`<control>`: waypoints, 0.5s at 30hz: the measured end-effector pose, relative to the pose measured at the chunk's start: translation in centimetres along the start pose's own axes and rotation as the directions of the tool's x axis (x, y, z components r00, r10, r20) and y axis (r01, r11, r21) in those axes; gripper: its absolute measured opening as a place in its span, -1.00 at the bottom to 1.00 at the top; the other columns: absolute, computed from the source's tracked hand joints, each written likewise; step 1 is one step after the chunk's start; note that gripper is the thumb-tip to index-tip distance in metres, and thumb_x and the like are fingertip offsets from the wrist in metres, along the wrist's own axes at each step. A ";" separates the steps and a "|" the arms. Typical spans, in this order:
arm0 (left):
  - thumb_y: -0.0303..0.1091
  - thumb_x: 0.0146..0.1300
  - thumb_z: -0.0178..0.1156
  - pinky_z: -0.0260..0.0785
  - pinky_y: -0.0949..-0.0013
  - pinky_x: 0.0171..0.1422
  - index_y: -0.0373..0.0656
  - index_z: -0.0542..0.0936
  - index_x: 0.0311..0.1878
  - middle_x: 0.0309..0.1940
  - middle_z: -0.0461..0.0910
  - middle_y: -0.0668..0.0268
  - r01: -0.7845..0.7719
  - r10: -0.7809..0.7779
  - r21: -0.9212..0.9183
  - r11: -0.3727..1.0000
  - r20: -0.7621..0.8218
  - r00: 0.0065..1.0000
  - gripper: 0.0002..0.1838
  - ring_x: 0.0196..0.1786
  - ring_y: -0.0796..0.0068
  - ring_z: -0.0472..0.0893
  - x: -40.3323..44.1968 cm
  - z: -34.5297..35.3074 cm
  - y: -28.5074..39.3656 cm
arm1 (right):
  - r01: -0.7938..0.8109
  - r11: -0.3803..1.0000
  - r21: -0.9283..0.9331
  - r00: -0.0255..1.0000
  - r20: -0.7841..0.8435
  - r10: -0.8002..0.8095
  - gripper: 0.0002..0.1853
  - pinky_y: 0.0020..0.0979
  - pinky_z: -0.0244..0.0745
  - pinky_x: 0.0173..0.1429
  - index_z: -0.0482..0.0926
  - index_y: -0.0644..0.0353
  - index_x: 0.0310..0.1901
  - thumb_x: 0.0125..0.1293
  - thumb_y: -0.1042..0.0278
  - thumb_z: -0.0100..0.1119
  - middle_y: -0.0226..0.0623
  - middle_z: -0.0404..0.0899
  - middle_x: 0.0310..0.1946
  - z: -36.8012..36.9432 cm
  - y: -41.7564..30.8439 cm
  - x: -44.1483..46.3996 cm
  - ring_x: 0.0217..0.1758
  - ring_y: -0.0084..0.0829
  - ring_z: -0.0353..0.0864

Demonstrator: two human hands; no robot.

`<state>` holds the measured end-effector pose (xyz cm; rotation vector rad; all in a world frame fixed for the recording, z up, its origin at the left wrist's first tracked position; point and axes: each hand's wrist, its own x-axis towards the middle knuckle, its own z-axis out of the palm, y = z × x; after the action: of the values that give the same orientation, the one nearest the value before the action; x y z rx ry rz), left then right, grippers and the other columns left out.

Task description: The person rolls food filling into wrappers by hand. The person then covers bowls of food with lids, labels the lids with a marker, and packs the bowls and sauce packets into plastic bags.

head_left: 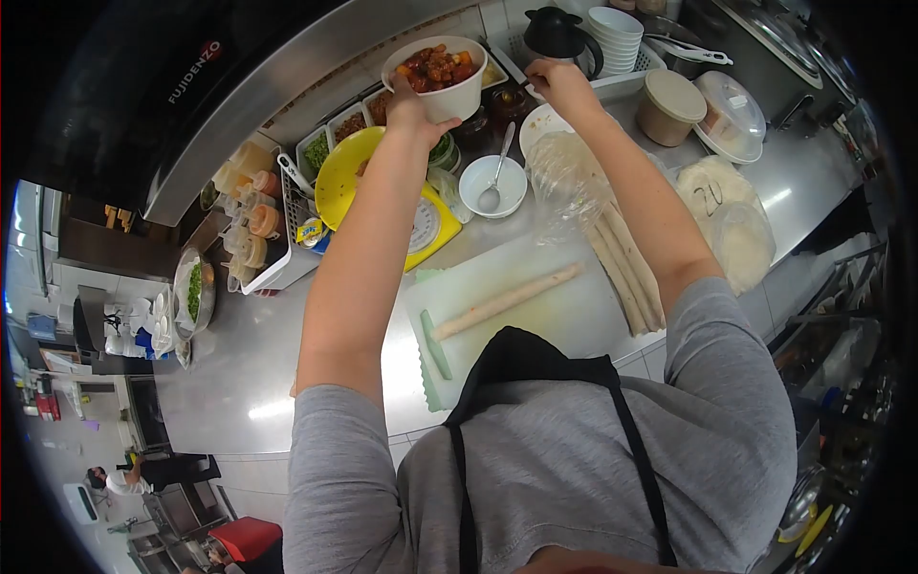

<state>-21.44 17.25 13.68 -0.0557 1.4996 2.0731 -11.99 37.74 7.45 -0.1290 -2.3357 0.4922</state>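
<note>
In the head view, my left hand [409, 113] grips a white bowl [461, 100] of glazed, reddish-brown food pieces [436, 67], raised at the back of the counter. My right hand [562, 84] is closed in a pinch above a dark jar [507, 101]; whatever is between its fingers is too small to make out. Below the hands stands a small white bowl [493, 199] with a metal spoon [499, 170] in it. A long pale roll [507, 301] lies on the cutting board [583, 316], beside a green strip [435, 344]. More rolls [626, 268] lie to the right, partly under clear plastic.
A yellow scale [426, 226] with a yellow bowl [337, 182] stands left of centre. Sauce bottles [256, 218] fill a white basket at the left. Round wrappers [717, 206] in plastic, a lidded tub [672, 100] and stacked bowls [614, 38] occupy the right and back. Another person [129, 478] stands far left.
</note>
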 end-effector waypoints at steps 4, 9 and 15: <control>0.24 0.32 -0.29 0.14 -0.34 0.21 0.04 0.04 0.37 0.31 0.16 0.18 -0.006 0.007 0.020 1.000 -0.052 0.999 -0.32 0.27 0.02 0.29 -0.4 0.0 0.0 | -0.290 0.927 0.238 0.957 0.043 0.289 -0.85 -0.38 0.50 -0.16 0.61 0.19 -0.26 0.14 0.37 0.17 -0.19 0.64 -0.43 -0.5 0.4 -0.4 -0.32 -0.29 0.66; 0.24 0.32 -0.27 0.13 -0.35 0.20 0.03 0.05 0.37 0.31 0.16 0.17 -0.023 0.023 0.010 1.000 -0.056 0.998 -0.32 0.26 0.01 0.29 -0.7 0.3 0.0 | -0.349 0.861 0.369 0.930 0.019 0.368 -0.83 -0.50 0.51 -0.21 0.61 0.26 -0.27 0.16 0.37 0.18 -0.26 0.66 -0.50 -0.3 0.8 -0.6 -0.38 -0.46 0.68; 0.23 0.32 -0.26 0.12 -0.35 0.21 0.00 0.05 0.36 0.30 0.17 0.17 -0.010 0.011 0.015 1.000 -0.105 0.994 -0.32 0.25 -0.01 0.31 -0.6 0.6 0.1 | -0.386 0.813 0.437 0.910 0.039 0.412 -0.82 -0.57 0.51 -0.26 0.61 0.29 -0.27 0.17 0.35 0.19 -0.28 0.66 -0.49 0.4 2.0 -0.7 -0.41 -0.52 0.69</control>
<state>-20.86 17.51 14.16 -0.1544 1.5805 2.0961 -11.83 39.27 6.00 -0.4203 -2.0793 1.1953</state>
